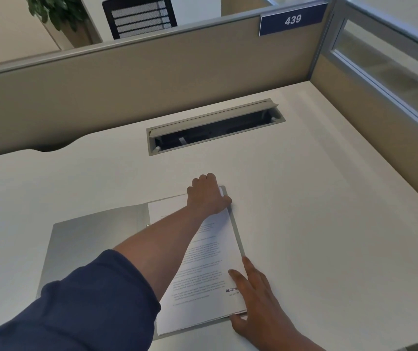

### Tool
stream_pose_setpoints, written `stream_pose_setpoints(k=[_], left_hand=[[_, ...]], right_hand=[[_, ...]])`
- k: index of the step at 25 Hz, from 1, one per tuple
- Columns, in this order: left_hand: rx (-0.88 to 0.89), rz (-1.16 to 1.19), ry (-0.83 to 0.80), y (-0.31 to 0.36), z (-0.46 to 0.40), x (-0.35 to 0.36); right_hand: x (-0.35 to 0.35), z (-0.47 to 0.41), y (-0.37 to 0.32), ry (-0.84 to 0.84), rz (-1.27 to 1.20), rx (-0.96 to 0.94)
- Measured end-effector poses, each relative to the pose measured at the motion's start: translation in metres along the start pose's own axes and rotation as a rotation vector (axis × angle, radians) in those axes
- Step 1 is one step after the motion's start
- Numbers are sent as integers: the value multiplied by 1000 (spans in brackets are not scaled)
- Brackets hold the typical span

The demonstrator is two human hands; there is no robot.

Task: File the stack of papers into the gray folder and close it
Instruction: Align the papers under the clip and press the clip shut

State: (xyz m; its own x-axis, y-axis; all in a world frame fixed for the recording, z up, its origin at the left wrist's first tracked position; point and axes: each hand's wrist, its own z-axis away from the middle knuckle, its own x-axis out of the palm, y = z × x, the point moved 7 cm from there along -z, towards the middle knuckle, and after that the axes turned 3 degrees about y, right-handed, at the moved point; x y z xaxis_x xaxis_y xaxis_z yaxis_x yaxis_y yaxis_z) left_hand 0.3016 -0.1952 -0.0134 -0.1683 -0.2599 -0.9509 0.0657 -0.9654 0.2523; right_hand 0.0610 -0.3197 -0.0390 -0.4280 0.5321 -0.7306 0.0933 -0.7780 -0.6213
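The gray folder (88, 239) lies open on the white desk, its left cover flat and bare. A stack of printed papers (202, 264) rests on the folder's right half, reaching almost to its right edge. My left hand (206, 196) reaches across and grips the far right corner of the stack, fingers curled over the top edge. At the near right corner my right hand (251, 300) holds the stack, with the thumb under the bottom edge and the fingers spread on top of the sheets.
The white desk (316, 224) has a cable tray (215, 126) with its lid raised behind the folder. Beige partition walls (152, 72) enclose the desk at the back and right, with a sign reading 439 (292, 20).
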Motion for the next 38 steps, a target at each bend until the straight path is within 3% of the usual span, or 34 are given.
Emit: stream_pose_setpoints(k=[34,38], left_hand=[[8,-48,86,16,3,-10],[6,27,83,11,2,-6]], right_hand=[[-6,-5,-10,-30,124,-38],[-9,-5,-8,-17,131,-34]])
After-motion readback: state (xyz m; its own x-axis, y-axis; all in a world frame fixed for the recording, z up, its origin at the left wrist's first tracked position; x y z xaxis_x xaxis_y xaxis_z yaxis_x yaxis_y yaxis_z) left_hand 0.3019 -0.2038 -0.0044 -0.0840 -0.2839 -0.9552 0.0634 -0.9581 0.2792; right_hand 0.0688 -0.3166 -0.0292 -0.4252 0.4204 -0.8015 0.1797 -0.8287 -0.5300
